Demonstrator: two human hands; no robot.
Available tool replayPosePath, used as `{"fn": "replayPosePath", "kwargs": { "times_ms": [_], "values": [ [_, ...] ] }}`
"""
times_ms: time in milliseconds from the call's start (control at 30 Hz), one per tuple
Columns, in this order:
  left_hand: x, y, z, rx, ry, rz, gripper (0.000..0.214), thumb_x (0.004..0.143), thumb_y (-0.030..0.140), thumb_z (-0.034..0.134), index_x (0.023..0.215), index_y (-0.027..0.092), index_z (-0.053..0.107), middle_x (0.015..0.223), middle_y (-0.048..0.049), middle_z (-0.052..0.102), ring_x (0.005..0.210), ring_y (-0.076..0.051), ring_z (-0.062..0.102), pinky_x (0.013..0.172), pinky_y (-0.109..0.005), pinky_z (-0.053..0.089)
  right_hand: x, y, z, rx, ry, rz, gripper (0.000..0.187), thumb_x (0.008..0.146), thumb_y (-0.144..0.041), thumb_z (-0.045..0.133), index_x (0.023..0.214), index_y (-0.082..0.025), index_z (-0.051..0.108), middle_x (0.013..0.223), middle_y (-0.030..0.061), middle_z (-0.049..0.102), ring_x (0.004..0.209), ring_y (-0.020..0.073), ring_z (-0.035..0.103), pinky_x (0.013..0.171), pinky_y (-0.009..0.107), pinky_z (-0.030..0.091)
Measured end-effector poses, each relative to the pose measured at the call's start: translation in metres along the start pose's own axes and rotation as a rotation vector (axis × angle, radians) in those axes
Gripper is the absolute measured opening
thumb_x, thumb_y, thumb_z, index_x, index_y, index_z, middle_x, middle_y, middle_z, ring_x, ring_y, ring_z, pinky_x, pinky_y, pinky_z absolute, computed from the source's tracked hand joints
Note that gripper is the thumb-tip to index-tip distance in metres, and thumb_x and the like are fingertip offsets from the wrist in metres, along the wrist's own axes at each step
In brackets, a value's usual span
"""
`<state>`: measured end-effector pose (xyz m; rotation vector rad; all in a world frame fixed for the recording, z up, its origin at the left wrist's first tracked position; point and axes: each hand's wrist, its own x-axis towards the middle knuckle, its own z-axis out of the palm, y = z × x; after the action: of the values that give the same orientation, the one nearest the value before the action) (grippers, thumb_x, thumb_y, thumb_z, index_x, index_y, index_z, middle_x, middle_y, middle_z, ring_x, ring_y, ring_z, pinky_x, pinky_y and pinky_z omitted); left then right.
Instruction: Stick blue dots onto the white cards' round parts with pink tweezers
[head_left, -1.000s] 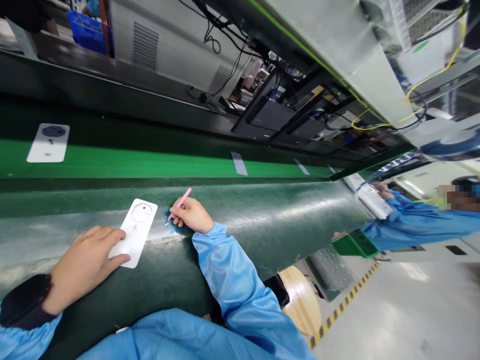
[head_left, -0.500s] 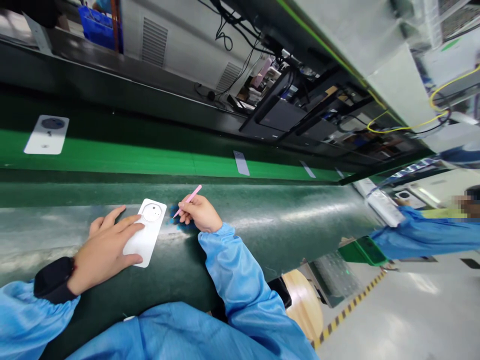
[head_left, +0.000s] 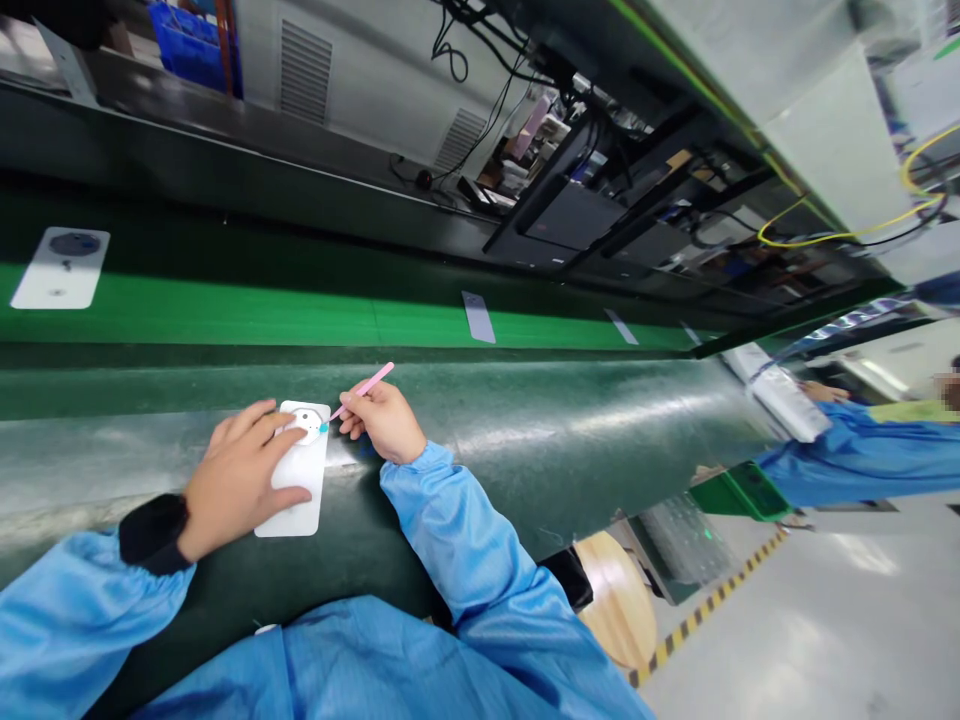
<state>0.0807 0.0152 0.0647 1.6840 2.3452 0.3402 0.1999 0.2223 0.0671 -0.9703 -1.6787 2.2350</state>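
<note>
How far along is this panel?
Done: the panel on the green belt shows a dark disc in its round part. In hand: the left hand pins a white panel; the right hand touches a teal-tipped pink stick to its round part. Left: this panel shows no dark disc yet.

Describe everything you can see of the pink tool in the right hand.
The pink tool is slim, straight and plastic-looking, with a small teal tip. The right hand pinches it between thumb and fingers, its far end slanting out past the hand. The tip sits at the round feature of a white panel under the left hand; whether it touches is unclear.
</note>
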Motion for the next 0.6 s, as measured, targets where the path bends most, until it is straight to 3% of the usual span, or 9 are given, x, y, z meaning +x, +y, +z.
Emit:
{"fn": "replayPosePath", "kwargs": {
  "times_ms": [67,133,367,600],
  "values": [
    [0.011,-0.004,-0.002,0.020,-0.025,-0.035,0.078,0.075,0.050,0.092,0.148,0.031,0.073,0.164,-0.0139,0.065,0.162,-0.050,0.044,0.127,-0.065,0.045,0.001,0.001,-0.002,0.012,0.017,0.038,0.037,0.086,-0.034,0.089,0.076,-0.020,0.057,0.065,0.0014,0.069,0.051,0.0123,0.065,0.046,0.019,0.049],
    [0.014,-0.007,0.000,0.020,-0.047,-0.020,0.082,0.071,0.051,0.094,0.148,0.033,0.073,0.163,-0.0128,0.066,0.162,-0.051,0.044,0.128,-0.067,0.045,0.002,0.002,-0.003,0.019,0.023,0.059,0.037,0.088,-0.032,0.088,0.076,-0.019,0.056,0.066,0.0018,0.070,0.051,0.0127,0.065,0.047,0.020,0.051],
    [-0.017,-0.015,0.023,-0.015,0.110,0.153,0.083,0.067,0.060,0.098,0.142,0.033,0.076,0.157,-0.0146,0.069,0.155,-0.052,0.051,0.121,-0.066,0.050,-0.003,0.004,0.000,-0.015,-0.016,0.026,0.039,0.086,-0.036,0.091,0.075,-0.019,0.057,0.064,0.0002,0.068,0.051,0.0114,0.064,0.047,0.018,0.050],
    [-0.025,-0.003,0.029,0.045,0.122,0.160,0.085,0.070,0.065,0.099,0.142,0.028,0.076,0.157,-0.0192,0.069,0.153,-0.053,0.053,0.118,-0.068,0.050,-0.026,0.008,0.006,-0.126,-0.081,0.036,0.044,0.083,-0.046,0.094,0.076,-0.019,0.060,0.064,-0.0003,0.068,0.048,0.0110,0.063,0.044,0.018,0.048]
  ]
}}
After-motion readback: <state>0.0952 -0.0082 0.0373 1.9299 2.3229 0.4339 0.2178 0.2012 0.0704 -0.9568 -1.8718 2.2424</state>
